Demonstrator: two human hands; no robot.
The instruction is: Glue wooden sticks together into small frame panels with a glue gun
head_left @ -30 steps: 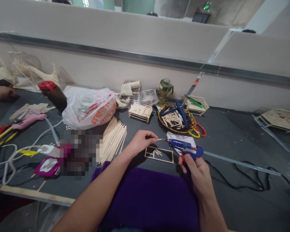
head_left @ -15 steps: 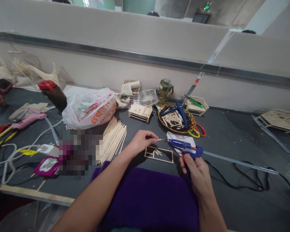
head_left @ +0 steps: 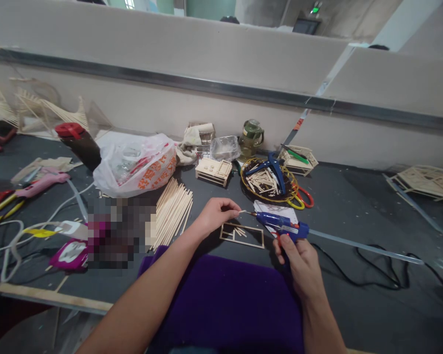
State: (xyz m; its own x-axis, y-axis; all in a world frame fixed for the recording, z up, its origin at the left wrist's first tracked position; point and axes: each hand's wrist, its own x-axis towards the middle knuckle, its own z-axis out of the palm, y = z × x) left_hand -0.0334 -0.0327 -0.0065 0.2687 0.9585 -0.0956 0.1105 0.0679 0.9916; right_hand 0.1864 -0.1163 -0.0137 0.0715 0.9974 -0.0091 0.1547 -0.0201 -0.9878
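Observation:
My left hand pinches a short wooden stick between thumb and fingertips. Wrapped round the handle of a blue glue gun is my right hand. The gun's nozzle points left, close to the stick's free end; whether they touch I cannot tell. A long clear glue stick juts from the back of the gun. Just below the nozzle, a small rectangular wooden frame with inner crosspieces lies on the table, and a few short stick pieces lie at it.
A bundle of wooden sticks lies left of my left hand. Behind are a plastic bag, a small wooden model and a basket of cut pieces. A black cord trails right. A pink glue gun lies far left.
The view has shifted very slightly. My two hands, the stick and the glue gun keep nearly the same positions. At the far left, another person's hand has gone out of view.

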